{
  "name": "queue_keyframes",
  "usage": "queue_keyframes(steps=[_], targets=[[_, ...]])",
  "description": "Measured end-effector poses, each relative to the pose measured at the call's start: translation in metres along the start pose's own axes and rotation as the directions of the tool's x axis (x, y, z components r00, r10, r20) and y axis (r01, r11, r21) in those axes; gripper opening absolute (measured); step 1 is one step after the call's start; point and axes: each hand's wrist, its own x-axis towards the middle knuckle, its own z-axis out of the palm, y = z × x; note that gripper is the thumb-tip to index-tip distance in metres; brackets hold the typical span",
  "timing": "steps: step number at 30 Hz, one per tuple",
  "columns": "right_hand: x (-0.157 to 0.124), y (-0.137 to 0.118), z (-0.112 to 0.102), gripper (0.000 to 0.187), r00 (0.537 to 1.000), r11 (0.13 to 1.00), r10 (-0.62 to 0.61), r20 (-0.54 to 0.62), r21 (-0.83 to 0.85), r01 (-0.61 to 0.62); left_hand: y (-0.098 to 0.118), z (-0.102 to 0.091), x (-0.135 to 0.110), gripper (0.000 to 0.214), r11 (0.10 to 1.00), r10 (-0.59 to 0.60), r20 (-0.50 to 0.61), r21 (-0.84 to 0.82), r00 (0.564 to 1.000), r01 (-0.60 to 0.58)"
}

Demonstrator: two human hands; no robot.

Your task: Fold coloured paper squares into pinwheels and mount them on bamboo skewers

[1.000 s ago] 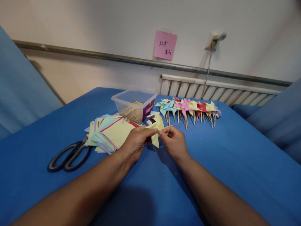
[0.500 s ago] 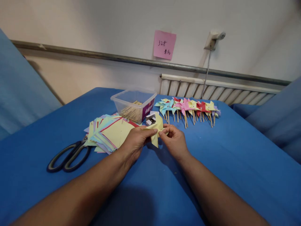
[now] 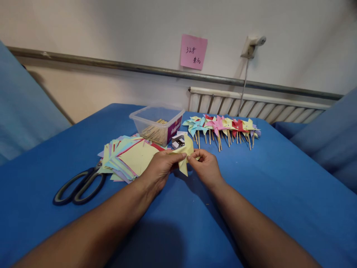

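A pale yellow paper pinwheel, its corners folded inward, is held between my two hands above the blue cloth. My left hand grips its left side, thumb on top. On the right, my right hand pinches near the middle of the folds; whether a pin is between those fingertips cannot be made out. Just behind the pinwheel is a small open box with dark shiny bits in it. Stacked coloured paper squares lie left of my left hand.
Large dark-handled scissors lie partly under the paper stack. A clear plastic tub holds thin wooden sticks. Several finished pinwheels on sticks lie in a row at the back right, before a radiator. Blue cloth covers the table.
Both hands keep the yellow pinwheel in almost the same place and grip. The whole view has shifted very slightly.
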Motion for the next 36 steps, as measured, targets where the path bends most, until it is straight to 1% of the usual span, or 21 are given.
queue_keyframes(steps=[6,10,23,36], targets=[[-0.0028,-0.0056,-0.0003,0.015,0.999,0.999,0.03,0.027,0.017,-0.03,0.0015,0.0012,-0.0013,0.03,1.0,0.01,-0.024,0.015,1.0,-0.01],[-0.0037,-0.0077,0.0007,0.017,1.0,0.998,0.03,0.008,0.057,-0.031,0.0016,0.0008,-0.0015,0.028,1.0,0.011,-0.005,0.023,1.0,-0.011],[-0.0036,-0.0063,0.0027,0.018,0.997,0.993,0.07,-0.019,0.091,-0.068,0.001,0.0,-0.0013,0.029,1.0,0.024,0.02,0.012,1.0,-0.024],[-0.0037,-0.0062,0.0037,0.017,0.994,0.988,0.106,-0.013,0.112,-0.103,0.0013,0.0014,-0.0021,0.029,1.0,0.016,-0.005,0.002,1.0,-0.016]])
